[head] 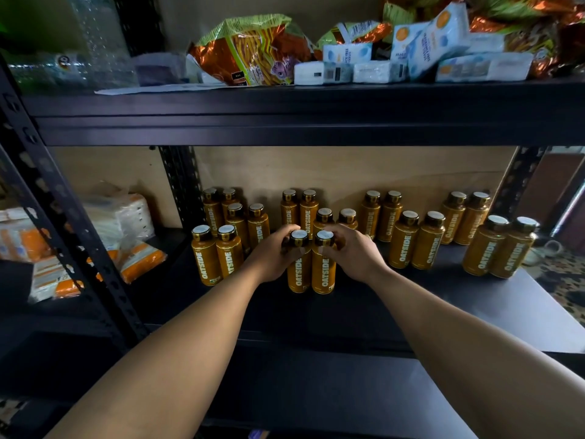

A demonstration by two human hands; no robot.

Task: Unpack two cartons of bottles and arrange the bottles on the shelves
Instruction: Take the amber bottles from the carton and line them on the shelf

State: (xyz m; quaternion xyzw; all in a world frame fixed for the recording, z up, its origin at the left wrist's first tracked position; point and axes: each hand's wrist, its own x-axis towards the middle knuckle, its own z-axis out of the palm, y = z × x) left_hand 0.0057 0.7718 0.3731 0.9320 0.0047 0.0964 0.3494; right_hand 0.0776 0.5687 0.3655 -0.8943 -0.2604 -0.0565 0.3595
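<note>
Your left hand (274,253) is curled around the neck and cap of one brown bottle (299,274), and your right hand (356,253) grips the neck of a second bottle (323,274) the same way. The two bottles stand upright and touch each other side by side. They are on the dark middle shelf (411,315), towards its front and roughly in the middle of its width. Both have pale caps facing up at you and labels facing forward. Behind them and to either side, the other bottles (403,245) of the same kind stand upright in pairs. One cluster is to the left, one is directly behind your hands, and two more are off to the right, reaching back to the rear panel. On the neighbouring shelf to the left lie wrapped packs (126,217) in white and orange. The upper shelf (285,122) above carries a green and orange snack bag (250,52) and several pale blue tissue packs (430,42) lying at odd angles.
</note>
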